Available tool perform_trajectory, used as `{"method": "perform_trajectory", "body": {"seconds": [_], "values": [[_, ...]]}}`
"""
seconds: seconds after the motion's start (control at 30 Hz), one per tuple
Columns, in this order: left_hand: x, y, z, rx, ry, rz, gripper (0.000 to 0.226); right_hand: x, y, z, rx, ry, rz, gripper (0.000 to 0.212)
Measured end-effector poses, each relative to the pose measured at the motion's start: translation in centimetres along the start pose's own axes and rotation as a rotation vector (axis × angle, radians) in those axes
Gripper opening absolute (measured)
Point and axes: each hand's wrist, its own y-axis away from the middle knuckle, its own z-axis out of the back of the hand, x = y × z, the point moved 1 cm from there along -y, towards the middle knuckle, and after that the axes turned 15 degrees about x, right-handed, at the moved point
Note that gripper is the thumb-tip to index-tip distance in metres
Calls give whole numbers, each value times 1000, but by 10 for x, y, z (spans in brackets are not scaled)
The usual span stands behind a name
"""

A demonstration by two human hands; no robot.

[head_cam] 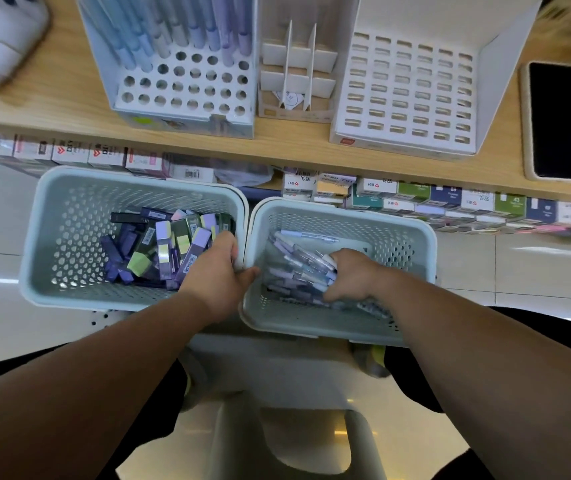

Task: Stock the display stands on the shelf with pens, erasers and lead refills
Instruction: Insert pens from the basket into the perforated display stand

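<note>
Pale purple pens (297, 259) lie heaped in the right basket (346, 211), erasers (164, 241) and dark refill boxes (119, 247) in the left basket (121, 174).

Light wooden shelf board (52, 98) above a pale glossy tiled floor (519, 271).
The board crosses the top of the view. Bright streaks of light reflect on the tiles, and a white plastic stool (277, 368) stands at the bottom centre.

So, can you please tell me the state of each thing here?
pen stand: partly filled, front holes empty
slotted stand: empty
divider stand: no stock visible
left basket: holds erasers and refills
right basket: holds pens
left hand: grips left basket rim
right hand: grips pens
phone: screen dark
</note>
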Motion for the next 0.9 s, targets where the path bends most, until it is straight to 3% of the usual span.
{"method": "perform_trajectory", "body": {"seconds": [0.1,0.2,0.27,0.33,0.4,0.43,0.5,0.57,0.67,0.9], "values": [[-4,3,5,10,-52,24,37,6,24,10,14,49,-18,42],[-9,7,11,-59,-107,-9,32,12,50,22,-5,86,-41,80],[-17,11,14,-108,-107,-55,26,16,68,28,-10,54,-24,94],[-32,18,14,-135,-45,-104,19,21,83,33,-24,37,-22,79],[-49,23,11,-189,160,-64,22,23,95,37,-63,-28,20,39],[-57,25,9,-218,323,1,27,25,100,38,-91,-62,51,30],[-71,31,5,-169,679,128,37,27,111,41,-136,-151,93,29],[-85,37,1,16,897,109,37,32,122,42,-170,-221,142,34],[-109,47,-2,127,1026,-99,20,42,138,43,-208,-272,222,28],[-155,82,35,13,1089,-287,9,69,182,51,-274,-520,418,24]]}}
